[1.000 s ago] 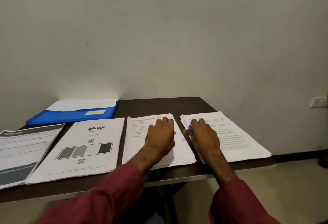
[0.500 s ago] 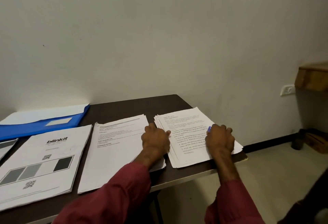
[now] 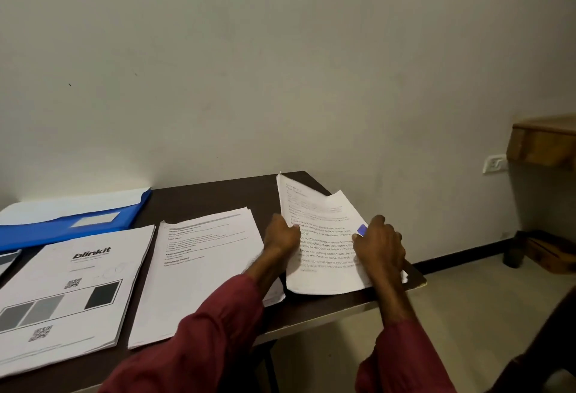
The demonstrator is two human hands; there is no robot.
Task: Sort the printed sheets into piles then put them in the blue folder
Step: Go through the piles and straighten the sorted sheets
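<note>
The left hand (image 3: 282, 234) and right hand (image 3: 379, 244) each grip a side edge of the rightmost pile (image 3: 314, 205) of printed sheets. Its far end is curled up off the dark table (image 3: 218, 196). To the left lie 2 more piles, the text pile (image 3: 199, 271) and the blinkit pile (image 3: 68, 296). The blue folder (image 3: 62, 229) sits at the far left.

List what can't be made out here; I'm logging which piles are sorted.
Head view:
White printed paper stack: small text blurred; left hand and right hand, gripping it, cover both edges.
Small blue object: mostly hidden by that hand; unidentifiable.
Grey-banded sheet: cut off by left frame edge.
Blue plastic folder: left end cut off; contents unseen.
</note>
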